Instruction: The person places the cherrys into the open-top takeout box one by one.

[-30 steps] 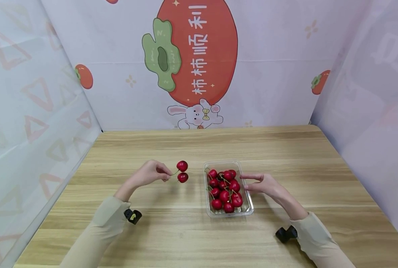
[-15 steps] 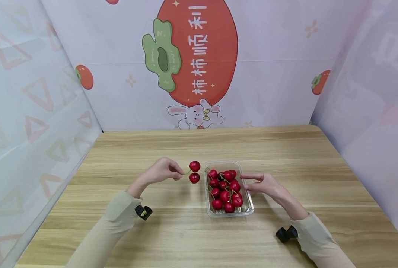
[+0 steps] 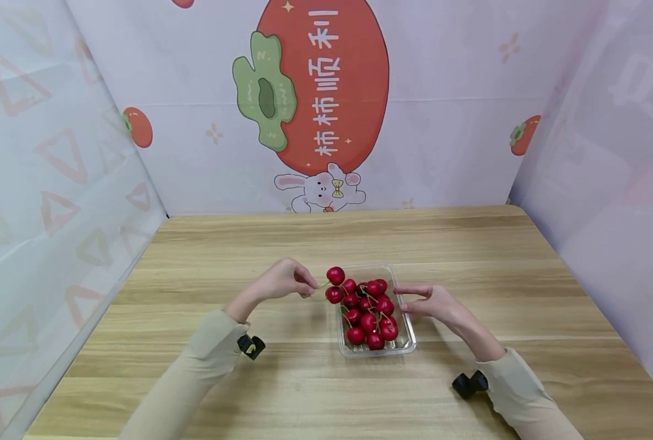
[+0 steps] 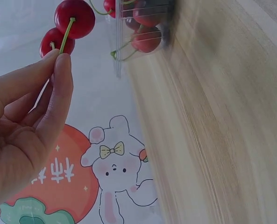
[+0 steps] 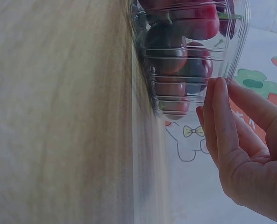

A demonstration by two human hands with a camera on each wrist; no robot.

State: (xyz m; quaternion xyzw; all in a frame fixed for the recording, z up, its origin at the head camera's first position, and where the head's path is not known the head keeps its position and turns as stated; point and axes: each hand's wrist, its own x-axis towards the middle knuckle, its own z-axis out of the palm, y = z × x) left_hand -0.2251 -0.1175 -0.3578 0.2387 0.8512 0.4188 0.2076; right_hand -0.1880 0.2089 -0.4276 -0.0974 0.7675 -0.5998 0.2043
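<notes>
My left hand (image 3: 290, 280) pinches the green stems of a pair of dark red cherries (image 3: 335, 276) between thumb and fingertips. The pair overlaps the left rim of a clear plastic container (image 3: 378, 352) in the head view. In the left wrist view, one held cherry (image 4: 74, 18) partly covers the other. Inside the container lies a heap of stemmed cherries (image 3: 368, 321). My right hand (image 3: 435, 302) holds the container's right rim, thumb and index finger apart along it. From the right wrist view, its fingertips (image 5: 219, 86) meet the ridged wall close to the lip.
The container stands on a wood-grain table (image 3: 282, 391). White printed cloth walls enclose the table at the back and both sides, with a persimmon and a rabbit (image 3: 322, 188) on the back one. A black wrist device (image 3: 251, 346) sits at the left cuff.
My left hand has moved right, carrying the cherry pair from over the bare table to the container's left rim. The right hand and container have stayed in place.
</notes>
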